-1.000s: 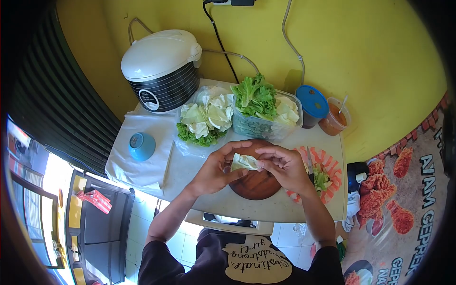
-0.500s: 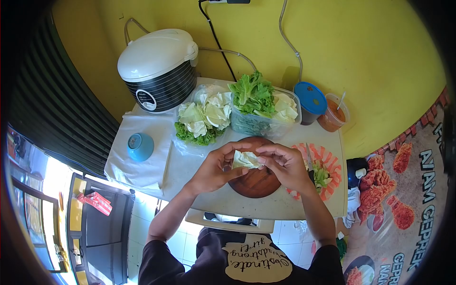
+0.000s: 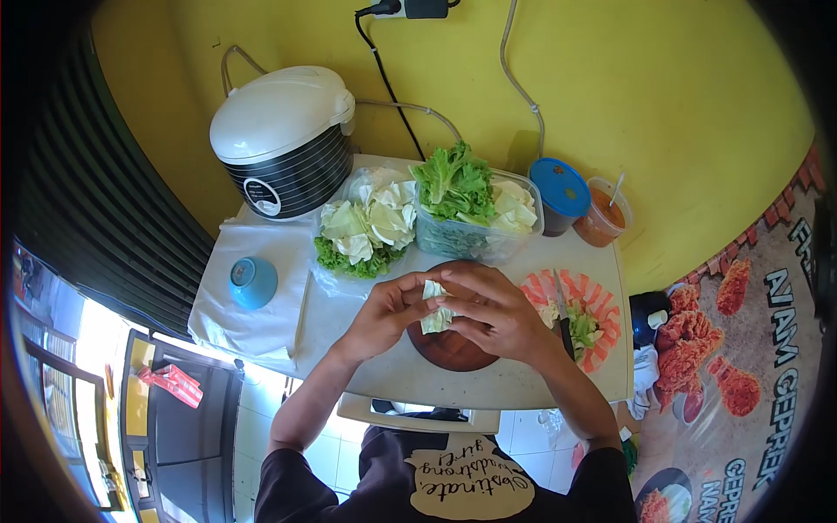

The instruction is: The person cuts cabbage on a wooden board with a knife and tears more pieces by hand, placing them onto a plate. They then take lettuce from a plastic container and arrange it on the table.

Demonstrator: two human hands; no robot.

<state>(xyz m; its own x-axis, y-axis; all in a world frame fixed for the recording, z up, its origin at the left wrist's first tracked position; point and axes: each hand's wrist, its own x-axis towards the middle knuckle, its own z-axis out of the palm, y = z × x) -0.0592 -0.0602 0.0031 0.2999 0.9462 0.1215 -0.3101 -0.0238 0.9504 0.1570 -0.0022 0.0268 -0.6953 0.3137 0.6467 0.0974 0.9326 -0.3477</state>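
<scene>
A pale cabbage leaf [image 3: 435, 315] is held up between my hands over the round wooden cutting board [image 3: 455, 351]. My left hand [image 3: 386, 319] pinches the leaf from its left side, thumb across the front. My right hand [image 3: 497, 315] closes on it from the right, and its fingers hide part of the leaf. Right of the board, a knife [image 3: 565, 324] lies across a red-and-white patterned plate [image 3: 605, 292] with bits of green and pale vegetable on it.
Behind the board stand a plastic bag of cabbage and lettuce [image 3: 366, 228] and a clear tub of leaves [image 3: 475, 237]. A blue-lidded container [image 3: 561, 189] and a tub of orange sauce [image 3: 602, 218] are at back right. A rice cooker [image 3: 283, 139] and blue bowl [image 3: 253, 282] sit left.
The cabbage leaf has turned from lying wide to standing narrow and upright. My right hand has shifted left, closer to my left hand. The whole view has tilted slightly.
</scene>
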